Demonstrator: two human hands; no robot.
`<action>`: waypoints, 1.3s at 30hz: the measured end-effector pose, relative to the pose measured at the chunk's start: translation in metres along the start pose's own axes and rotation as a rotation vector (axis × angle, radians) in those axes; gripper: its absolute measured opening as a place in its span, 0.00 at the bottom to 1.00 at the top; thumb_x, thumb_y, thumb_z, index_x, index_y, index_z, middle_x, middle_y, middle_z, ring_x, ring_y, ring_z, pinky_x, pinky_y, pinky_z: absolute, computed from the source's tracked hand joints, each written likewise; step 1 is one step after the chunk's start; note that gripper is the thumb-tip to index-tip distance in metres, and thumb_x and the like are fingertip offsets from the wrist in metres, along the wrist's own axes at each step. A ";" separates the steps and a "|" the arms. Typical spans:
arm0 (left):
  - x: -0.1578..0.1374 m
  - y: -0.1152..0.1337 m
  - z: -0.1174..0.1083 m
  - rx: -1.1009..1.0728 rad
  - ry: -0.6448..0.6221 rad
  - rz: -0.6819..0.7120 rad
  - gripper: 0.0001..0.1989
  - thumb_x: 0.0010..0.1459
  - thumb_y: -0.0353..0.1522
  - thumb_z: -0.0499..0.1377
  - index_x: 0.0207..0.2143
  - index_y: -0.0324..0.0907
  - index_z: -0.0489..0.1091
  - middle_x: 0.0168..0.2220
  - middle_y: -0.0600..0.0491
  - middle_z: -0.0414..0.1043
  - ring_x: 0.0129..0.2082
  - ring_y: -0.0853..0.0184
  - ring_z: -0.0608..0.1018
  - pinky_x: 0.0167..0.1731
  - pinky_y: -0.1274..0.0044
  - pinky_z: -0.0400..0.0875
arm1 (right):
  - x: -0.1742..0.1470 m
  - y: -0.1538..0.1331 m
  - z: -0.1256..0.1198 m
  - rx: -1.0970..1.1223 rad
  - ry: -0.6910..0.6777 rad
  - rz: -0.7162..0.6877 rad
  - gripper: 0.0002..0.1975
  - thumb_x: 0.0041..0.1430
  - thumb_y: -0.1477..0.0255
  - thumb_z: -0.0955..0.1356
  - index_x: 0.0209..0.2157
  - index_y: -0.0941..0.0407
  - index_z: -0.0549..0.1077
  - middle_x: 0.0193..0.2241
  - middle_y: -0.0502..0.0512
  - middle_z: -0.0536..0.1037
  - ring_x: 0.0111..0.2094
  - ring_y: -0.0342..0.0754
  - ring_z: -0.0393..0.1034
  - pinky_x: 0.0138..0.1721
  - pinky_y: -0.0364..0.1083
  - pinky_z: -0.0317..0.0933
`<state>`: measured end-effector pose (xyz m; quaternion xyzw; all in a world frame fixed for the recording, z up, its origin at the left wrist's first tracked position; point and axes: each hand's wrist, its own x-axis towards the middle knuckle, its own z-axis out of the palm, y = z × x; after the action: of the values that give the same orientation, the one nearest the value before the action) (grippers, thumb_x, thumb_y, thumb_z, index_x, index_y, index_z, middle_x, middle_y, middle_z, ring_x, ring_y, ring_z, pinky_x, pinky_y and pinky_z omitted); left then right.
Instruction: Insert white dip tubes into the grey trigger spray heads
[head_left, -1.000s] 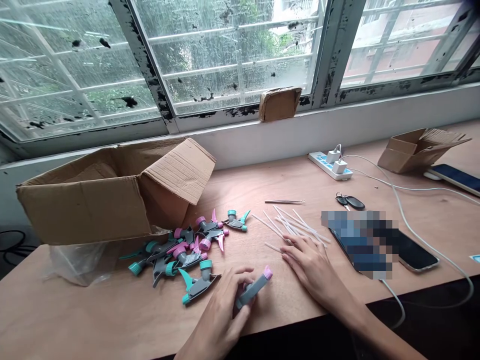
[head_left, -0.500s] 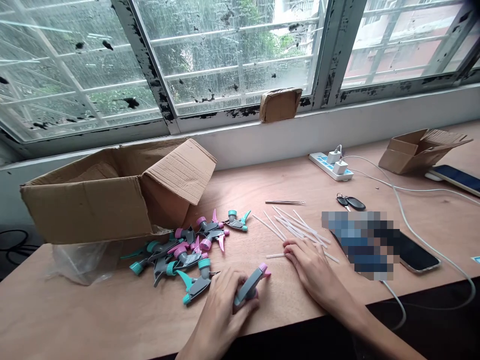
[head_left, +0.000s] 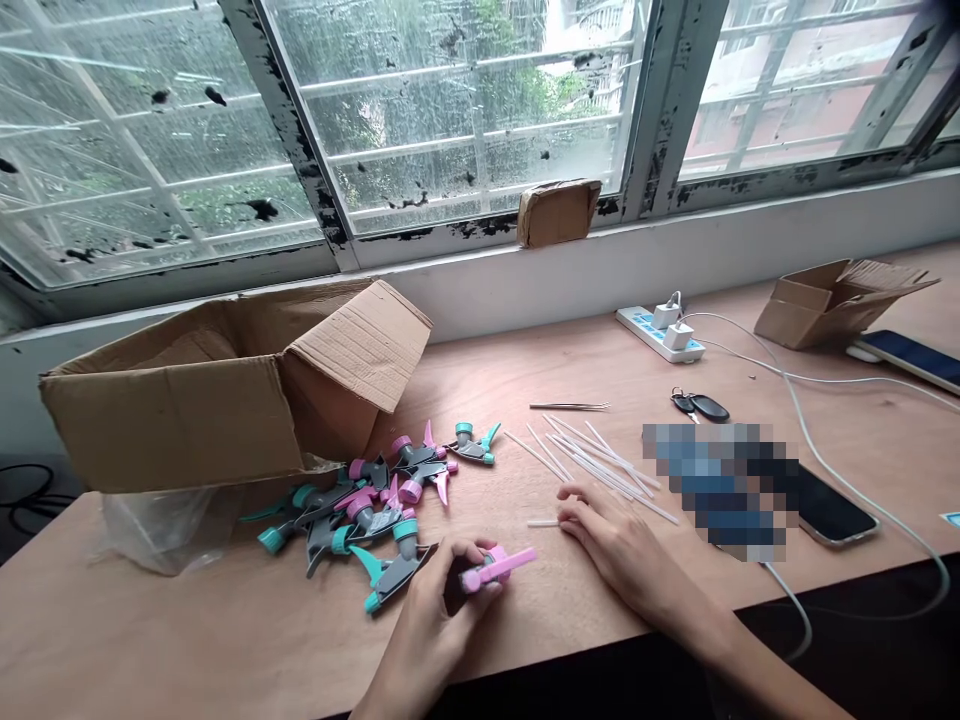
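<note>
Spray trigger [head_left: 487, 572], the pink-and-grey one, sits gripped in your left hand [head_left: 435, 615] near the table's [head_left: 187, 630] front edge. Your right hand [head_left: 622, 550] lies just beside it, fingertips pinching a white tube [head_left: 541, 523] flat on the wood.

Left hand [head_left: 439, 625] around sprayer head [head_left: 487, 571]
</note>
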<state>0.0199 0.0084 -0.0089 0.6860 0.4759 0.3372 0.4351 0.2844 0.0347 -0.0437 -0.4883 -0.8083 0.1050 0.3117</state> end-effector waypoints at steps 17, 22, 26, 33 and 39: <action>0.000 0.002 0.001 -0.099 0.173 -0.182 0.21 0.62 0.44 0.64 0.52 0.45 0.66 0.44 0.50 0.81 0.46 0.57 0.81 0.49 0.70 0.73 | -0.004 -0.006 -0.002 0.122 -0.147 -0.141 0.10 0.74 0.72 0.60 0.39 0.55 0.71 0.33 0.55 0.77 0.33 0.50 0.73 0.34 0.47 0.64; -0.002 0.000 0.000 -0.030 0.185 -0.174 0.29 0.60 0.42 0.66 0.61 0.48 0.62 0.54 0.47 0.76 0.51 0.55 0.79 0.54 0.67 0.70 | -0.003 -0.011 -0.008 0.196 -0.237 -0.098 0.10 0.74 0.68 0.61 0.40 0.54 0.71 0.34 0.53 0.79 0.33 0.48 0.74 0.35 0.45 0.62; -0.003 -0.002 -0.001 -0.024 0.191 -0.154 0.28 0.61 0.42 0.65 0.61 0.49 0.64 0.63 0.47 0.69 0.62 0.52 0.71 0.62 0.65 0.65 | -0.003 -0.011 -0.009 0.180 -0.249 -0.116 0.11 0.74 0.66 0.61 0.40 0.54 0.73 0.34 0.54 0.79 0.34 0.49 0.74 0.35 0.46 0.62; -0.005 0.004 -0.002 -0.063 -0.008 -0.120 0.19 0.66 0.41 0.62 0.56 0.46 0.71 0.58 0.47 0.75 0.59 0.54 0.75 0.60 0.67 0.68 | -0.005 -0.011 -0.009 0.173 -0.245 -0.154 0.12 0.74 0.67 0.61 0.42 0.54 0.74 0.35 0.54 0.80 0.34 0.49 0.75 0.35 0.45 0.63; -0.005 0.015 -0.002 -0.058 -0.086 -0.056 0.14 0.65 0.39 0.63 0.52 0.46 0.73 0.53 0.47 0.78 0.53 0.55 0.79 0.55 0.68 0.73 | -0.008 -0.014 -0.011 0.153 -0.258 -0.242 0.14 0.76 0.67 0.59 0.44 0.54 0.75 0.35 0.54 0.81 0.34 0.48 0.76 0.34 0.44 0.62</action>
<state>0.0221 0.0012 0.0057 0.6732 0.4658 0.3090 0.4841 0.2833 0.0198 -0.0319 -0.3448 -0.8841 0.1897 0.2519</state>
